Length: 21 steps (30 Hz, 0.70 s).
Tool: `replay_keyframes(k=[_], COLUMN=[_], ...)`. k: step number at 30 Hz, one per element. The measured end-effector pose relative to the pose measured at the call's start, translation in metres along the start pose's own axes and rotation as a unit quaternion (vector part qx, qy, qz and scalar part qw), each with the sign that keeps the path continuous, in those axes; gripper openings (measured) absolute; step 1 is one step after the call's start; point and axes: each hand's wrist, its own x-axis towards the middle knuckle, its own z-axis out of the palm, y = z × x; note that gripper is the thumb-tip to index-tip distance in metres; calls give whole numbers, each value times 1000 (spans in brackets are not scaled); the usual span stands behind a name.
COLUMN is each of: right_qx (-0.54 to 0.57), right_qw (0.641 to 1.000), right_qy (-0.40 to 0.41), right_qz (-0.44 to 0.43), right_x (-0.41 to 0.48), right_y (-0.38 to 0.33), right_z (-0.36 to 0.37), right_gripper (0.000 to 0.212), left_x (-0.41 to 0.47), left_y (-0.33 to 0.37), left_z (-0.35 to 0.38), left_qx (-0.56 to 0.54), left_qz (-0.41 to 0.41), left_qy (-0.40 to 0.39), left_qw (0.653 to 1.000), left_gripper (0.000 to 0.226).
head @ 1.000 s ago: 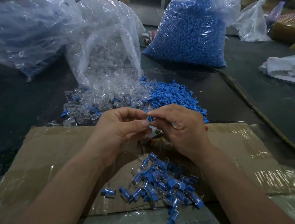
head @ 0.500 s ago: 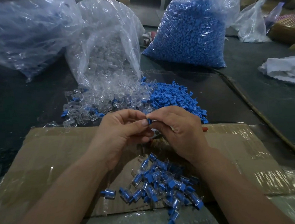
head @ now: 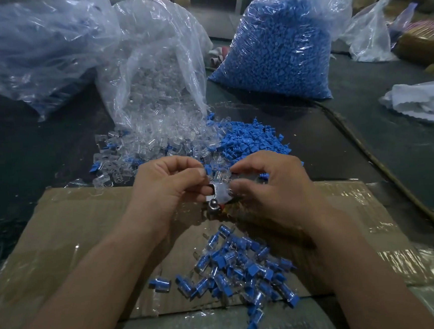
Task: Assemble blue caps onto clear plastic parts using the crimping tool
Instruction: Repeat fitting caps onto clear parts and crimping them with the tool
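Dozens of finished pieces [head: 234, 266], blue inside clear, lie heaped on the cardboard [head: 61, 241] nearest the body, between the two forearms.

Just beyond the heap the hands meet at mid-line.
- Left hand [head: 171, 191]: fingers curled, thumb and forefinger pinching what looks like a blue cap [head: 208, 169] at their tips.
- Right hand [head: 272, 193]: fingers curled round a clear part [head: 222, 182], forefinger over, thumb under.
- Cap lies just left of the clear part, touching or nearly so. Cannot tell whether it is seated.
- Directly below both shows the metal head of the crimping tool [head: 212, 198]. A scrap of red handle runs back under the right palm. Which hand carries it is hidden, probably the right.

Judgement: the coming move turns on the cap sitting left of the part, on an axis running hand to hand. The press would go left to right, then down into the tool beneath.

Farther out, the loose clear parts [head: 132, 158] lie left and the loose blue caps [head: 250, 141] right, the two heaps touching. Beyond them stand the bag of clear parts [head: 157, 78] and the bag of blue caps [head: 279, 47].
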Motion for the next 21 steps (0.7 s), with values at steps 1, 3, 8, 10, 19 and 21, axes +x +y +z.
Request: replay_keyframes(k=[1, 3, 8, 10, 19, 21], right_qx=[-5, -32, -94, -111, -167, -180], right_qw=[999, 991, 955, 950, 951, 954], right_qy=[-30, -106, -252, -262, -241, -224], right_qz=[30, 73, 122, 126, 99, 87], right_x=[1, 1, -4, -4, -3, -2], right_y=[4, 11, 17, 15, 12, 11], right_z=[-4, -13, -23, -21, -20, -18], right_gripper=[32, 32, 64, 74, 69, 58], left_x=[1, 3, 6, 7, 8, 9], left_y=[1, 2, 2, 2, 0, -1], left_z=[-1, -4, -8, -8, -9, -9], left_qx=[-4, -1, 7, 8, -10, -5], left_qz=[1, 3, 15, 15, 11, 15], left_qy=[6, 10, 7, 8, -1, 1], left_qw=[1000, 1000, 1000, 1000, 1000, 1000], left_gripper=[8, 6, 18, 18, 18, 16])
